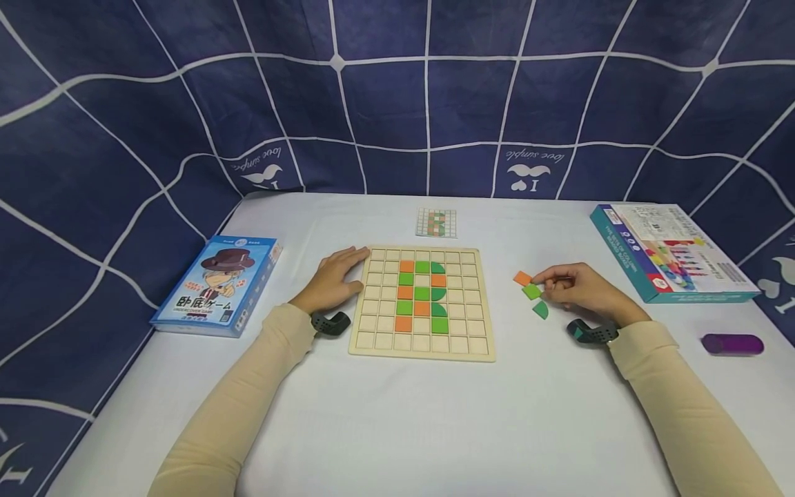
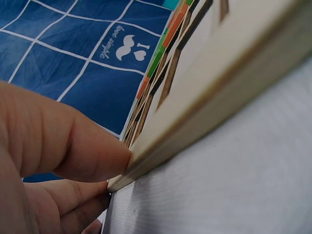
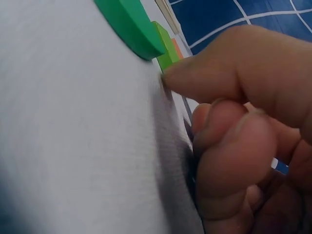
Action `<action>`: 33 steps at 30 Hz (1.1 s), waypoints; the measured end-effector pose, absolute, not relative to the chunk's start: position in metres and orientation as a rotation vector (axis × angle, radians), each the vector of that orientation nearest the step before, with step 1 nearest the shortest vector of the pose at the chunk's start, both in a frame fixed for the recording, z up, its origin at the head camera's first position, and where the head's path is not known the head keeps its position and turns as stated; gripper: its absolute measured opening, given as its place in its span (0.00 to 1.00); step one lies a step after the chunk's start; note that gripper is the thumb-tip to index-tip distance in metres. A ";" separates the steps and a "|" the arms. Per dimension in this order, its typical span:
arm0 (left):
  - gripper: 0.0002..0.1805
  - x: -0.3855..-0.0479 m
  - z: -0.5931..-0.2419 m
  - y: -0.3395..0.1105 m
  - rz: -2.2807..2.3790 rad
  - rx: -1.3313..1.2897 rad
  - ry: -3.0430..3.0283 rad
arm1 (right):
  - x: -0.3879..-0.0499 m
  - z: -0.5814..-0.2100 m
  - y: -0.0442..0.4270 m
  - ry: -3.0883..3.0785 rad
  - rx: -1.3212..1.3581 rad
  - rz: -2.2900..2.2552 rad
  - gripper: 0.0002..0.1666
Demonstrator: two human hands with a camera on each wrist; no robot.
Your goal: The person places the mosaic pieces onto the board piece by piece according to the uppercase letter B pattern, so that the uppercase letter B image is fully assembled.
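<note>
A wooden grid board (image 1: 381,342) lies flat, with several orange squares, light green squares and dark green rounded tiles set in its middle columns. My left hand (image 1: 332,278) rests against the board's upper left edge, the thumb touching its side; the left wrist view shows the thumb (image 2: 92,148) at the rim. Right of the board, my right hand (image 1: 574,288) pinches a light green square tile (image 1: 531,291) at the table, thumb and index finger at its edge. An orange square tile (image 1: 522,278) and a dark green rounded tile (image 1: 541,310) lie beside it.
Behind the board lies a small printed pattern card (image 1: 437,223). A blue game box (image 1: 214,286) stands at the left, and a larger flat box (image 1: 677,252) at the right. A purple cylindrical object (image 1: 733,344) lies near the right edge of the white table (image 1: 397,421).
</note>
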State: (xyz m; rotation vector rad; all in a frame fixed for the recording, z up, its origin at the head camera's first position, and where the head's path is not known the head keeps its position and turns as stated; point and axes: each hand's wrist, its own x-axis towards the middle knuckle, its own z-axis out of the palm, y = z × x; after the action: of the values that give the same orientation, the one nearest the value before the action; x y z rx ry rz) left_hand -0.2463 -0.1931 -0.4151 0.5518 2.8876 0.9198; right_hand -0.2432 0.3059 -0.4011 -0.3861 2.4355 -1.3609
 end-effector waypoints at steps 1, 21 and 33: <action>0.42 -0.246 -0.415 -0.193 0.921 0.552 2.886 | -0.244 -0.401 0.306 2.447 -0.390 -1.347 0.23; 0.41 -0.246 -0.415 -0.193 0.921 0.560 2.882 | -0.240 -0.395 0.294 2.509 -0.417 -1.346 0.19; 0.41 -0.245 -0.414 -0.193 0.922 0.548 2.883 | -0.228 -0.383 0.254 2.376 -0.477 -1.487 0.20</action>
State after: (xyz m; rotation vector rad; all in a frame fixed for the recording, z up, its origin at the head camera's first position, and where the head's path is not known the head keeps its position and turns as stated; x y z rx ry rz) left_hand -0.2450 -0.1927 -0.4136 0.5484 2.8834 0.9219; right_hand -0.2284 0.2536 -0.3834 -0.4770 2.3762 -1.4872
